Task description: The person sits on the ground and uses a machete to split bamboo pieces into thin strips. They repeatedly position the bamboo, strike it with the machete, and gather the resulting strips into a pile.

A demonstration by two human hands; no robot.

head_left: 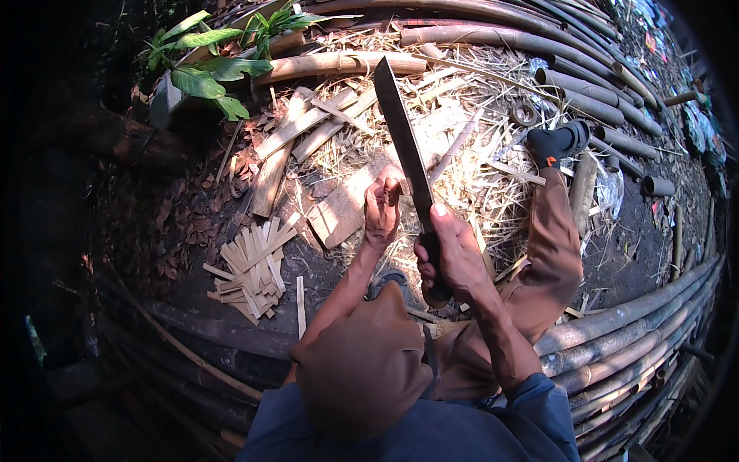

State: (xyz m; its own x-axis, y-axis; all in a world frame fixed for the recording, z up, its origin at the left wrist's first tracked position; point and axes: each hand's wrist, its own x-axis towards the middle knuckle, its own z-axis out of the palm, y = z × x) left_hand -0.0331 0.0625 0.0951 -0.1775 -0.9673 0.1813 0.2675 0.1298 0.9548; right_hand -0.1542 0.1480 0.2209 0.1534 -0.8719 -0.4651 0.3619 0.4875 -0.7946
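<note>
My right hand is wrapped round the dark handle of a machete. Its long blade points up and away, tilted slightly to the left. Close beside the blade's left side, my left hand is closed with the fingers bent. A small pale bamboo piece shows at its fingertips, against or very near the blade; whether they touch I cannot tell. Below the hands lies a flat wooden block, partly hidden by my left hand. To the left, a pile of split bamboo strips rests on the ground.
Wider split bamboo pieces lie beyond the block among pale shavings. Bamboo poles are stacked at the right, with cut tubes farther off. A roll of tape sits near my booted foot. A leafy plant stands far left.
</note>
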